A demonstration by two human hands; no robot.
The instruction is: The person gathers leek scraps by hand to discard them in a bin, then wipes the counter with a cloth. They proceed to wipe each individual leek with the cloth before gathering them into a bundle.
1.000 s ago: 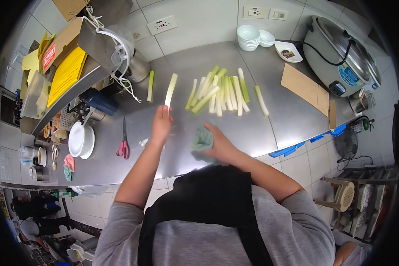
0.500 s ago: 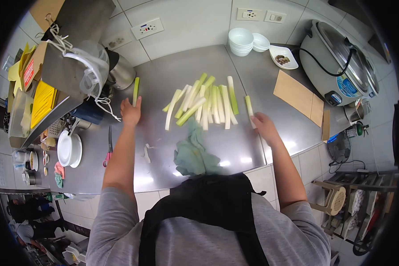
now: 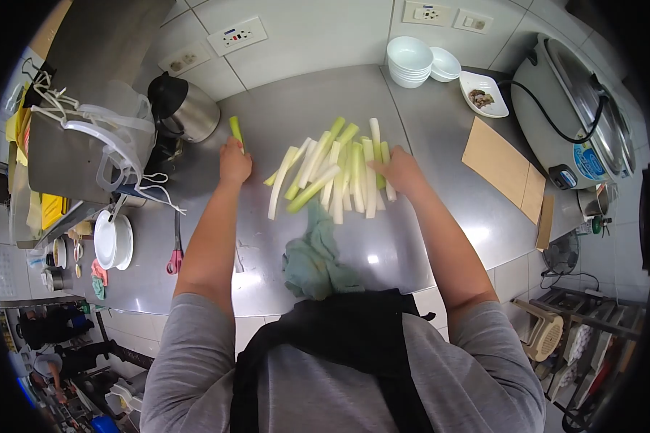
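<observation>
A loose pile of cut leek stalks [image 3: 312, 189], white at one end and pale green at the other, lies mid-table. My left hand [image 3: 235, 162] is closed around a separate green leek piece [image 3: 236, 128] to the left of the pile. At the pile's right edge, my right hand [image 3: 400, 173] grips another leek stalk [image 3: 391, 192], which lies alongside the others; its thumb reaches over the neighbouring stalks. A crumpled green cloth [image 3: 312, 261] rests just in front of the pile, close to my apron.
Red-handled scissors [image 3: 175, 260] and white plates [image 3: 113, 242] are on the left. A steel jug [image 3: 195, 108] stands behind. Stacked bowls [image 3: 410, 61], a dish of dark bits [image 3: 484, 94], cardboard [image 3: 504, 169] and a large cooker [image 3: 567, 108] occupy the right.
My right hand has moved left with its leek stalk, bringing it against the pile. My left hand has come slightly right and up with its piece. The camera view has shifted a little.
</observation>
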